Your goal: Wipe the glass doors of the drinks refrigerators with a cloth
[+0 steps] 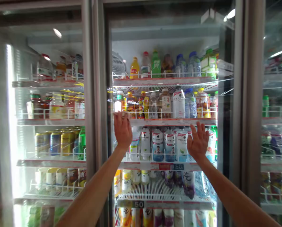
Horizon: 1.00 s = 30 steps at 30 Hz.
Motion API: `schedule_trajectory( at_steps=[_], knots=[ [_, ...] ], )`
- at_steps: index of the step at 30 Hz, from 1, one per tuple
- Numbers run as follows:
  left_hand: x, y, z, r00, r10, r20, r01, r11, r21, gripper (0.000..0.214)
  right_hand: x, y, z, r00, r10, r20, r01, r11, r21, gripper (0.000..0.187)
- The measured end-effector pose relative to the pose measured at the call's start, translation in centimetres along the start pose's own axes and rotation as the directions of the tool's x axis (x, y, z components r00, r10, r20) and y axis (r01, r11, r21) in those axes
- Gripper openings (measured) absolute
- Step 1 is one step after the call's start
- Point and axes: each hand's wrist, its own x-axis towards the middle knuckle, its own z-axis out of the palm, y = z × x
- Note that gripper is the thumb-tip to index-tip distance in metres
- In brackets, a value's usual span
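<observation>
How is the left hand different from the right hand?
The left hand is a bit higher in the picture than the right hand. A pale patch, too blurred to name, shows at the tips of the left hand's fingers; none shows at the right hand's. The right hand's fingers are partly spread, while the left hand's are hard to make out. Both hands are ungloved and raised in front of the glass door.

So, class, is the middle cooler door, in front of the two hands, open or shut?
Shut, it appears: the middle cooler door covers the shelved bottles, with light reflections showing on it.
</observation>
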Motion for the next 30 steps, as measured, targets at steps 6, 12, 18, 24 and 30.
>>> schedule_trajectory(
  at_steps=[6,12,18,24,30],
  knots=[
    [-1.8,4.6,1.5,0.784,0.584,0.208,-0.560,0.811,-0.166,0.046,0.1,0.1,-0.1,1.000,-0.011,-0.006,0.011,1.000,0.014,0.053],
    [5.2,-2.1,1.1,0.999,-0.035,0.010,0.036,0.999,-0.015,0.046,0.0,0.1,0.1,1.000,-0.003,-0.004,0.003,1.000,-0.002,0.056],
    [2.2,5.1,3.2,0.842,0.496,0.212,-0.477,0.868,-0.136,0.045,-0.2,0.3,0.2,1.000,-0.013,-0.009,0.013,1.000,0.009,0.054],
    [4.8,1.6,2.5,0.962,0.260,0.079,-0.258,0.966,-0.029,0.043,-0.2,0.3,0.3,0.999,-0.037,-0.034,0.037,0.999,0.002,0.053],
    [3.2,5.3,3.6,0.928,0.349,0.131,-0.329,0.932,-0.153,0.046,-0.1,0.1,0.3,0.999,-0.020,-0.030,0.020,1.000,-0.010,0.054]
  ],
)
